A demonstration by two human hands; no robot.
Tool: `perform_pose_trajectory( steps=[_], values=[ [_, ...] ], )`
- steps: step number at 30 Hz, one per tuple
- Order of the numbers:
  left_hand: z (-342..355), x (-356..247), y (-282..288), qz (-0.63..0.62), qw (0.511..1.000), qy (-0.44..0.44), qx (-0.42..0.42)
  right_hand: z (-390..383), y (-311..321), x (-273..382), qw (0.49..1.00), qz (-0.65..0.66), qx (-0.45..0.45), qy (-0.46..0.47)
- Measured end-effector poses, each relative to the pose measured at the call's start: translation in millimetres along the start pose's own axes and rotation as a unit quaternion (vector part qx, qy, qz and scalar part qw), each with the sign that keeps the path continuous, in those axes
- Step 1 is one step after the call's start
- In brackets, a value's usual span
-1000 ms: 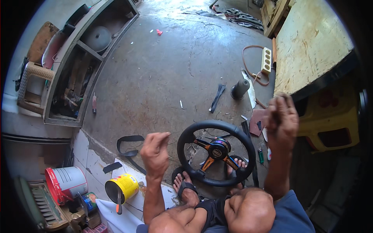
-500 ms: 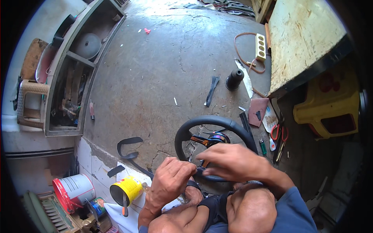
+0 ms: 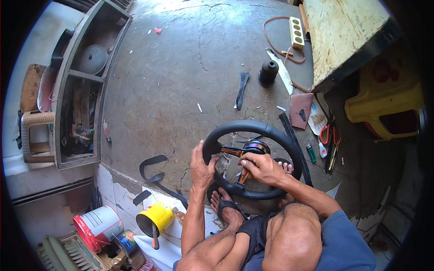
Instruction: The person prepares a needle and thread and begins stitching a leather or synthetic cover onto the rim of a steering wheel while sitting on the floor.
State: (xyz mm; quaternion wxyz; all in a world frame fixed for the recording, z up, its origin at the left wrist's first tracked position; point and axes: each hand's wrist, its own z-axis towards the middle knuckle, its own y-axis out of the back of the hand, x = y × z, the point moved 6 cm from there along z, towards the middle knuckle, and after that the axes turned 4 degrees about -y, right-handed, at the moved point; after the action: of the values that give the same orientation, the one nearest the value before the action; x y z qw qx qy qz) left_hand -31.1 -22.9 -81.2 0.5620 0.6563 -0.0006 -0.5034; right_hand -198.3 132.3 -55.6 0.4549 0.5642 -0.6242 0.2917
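Observation:
A black-rimmed steering wheel (image 3: 285, 139) stands before me above the floor, near my sandalled feet. Its spokes are orange-gold, and a shiny multicoloured hub (image 3: 256, 146) shows at its centre. My left hand (image 3: 202, 168) is closed around the left part of the rim, thumb on the inner side. Inside the ring, over the lower spokes, my right hand (image 3: 263, 170) has its fingers pinched together. Whatever lies between those fingertips is too small or hidden to make out.
Right of the wheel lie orange-handled scissors (image 3: 324, 134), a green lighter (image 3: 311, 153) and dark strips (image 3: 294, 140). Beyond are a black cone (image 3: 268, 74) and a power strip (image 3: 296, 33). A yellow can (image 3: 163, 216) and a white-red bucket (image 3: 105, 223) are at lower left.
My left hand has moved up and left from below the wheel onto its rim. The right hand has dropped inside the ring, its fingers now pinched. The view has shifted slightly.

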Motion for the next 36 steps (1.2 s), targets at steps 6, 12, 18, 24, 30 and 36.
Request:
perform_pose_trajectory(
  steps=[6,12,18,24,30,36],
  values=[
    [-8,10,-3,0.025,0.996,0.073,0.043,5,4,-23,0.999,-0.029,-0.026,-0.030],
    [-1,-16,26,0.087,0.990,0.101,0.050,14,1,-25,0.997,-0.009,-0.041,-0.058],
    [44,-73,48,-0.056,0.998,0.009,0.037,25,-7,-28,0.997,0.000,-0.032,-0.073],
    [76,-86,27,0.116,0.963,-0.238,0.051,32,-27,-32,0.996,-0.033,-0.029,-0.071],
    [68,-72,21,0.057,0.973,-0.224,0.009,22,-9,-21,0.997,-0.035,-0.063,0.012],
    [65,-71,24,-0.008,0.988,-0.152,0.015,-48,63,75,0.988,0.065,0.067,0.124]
  ],
)
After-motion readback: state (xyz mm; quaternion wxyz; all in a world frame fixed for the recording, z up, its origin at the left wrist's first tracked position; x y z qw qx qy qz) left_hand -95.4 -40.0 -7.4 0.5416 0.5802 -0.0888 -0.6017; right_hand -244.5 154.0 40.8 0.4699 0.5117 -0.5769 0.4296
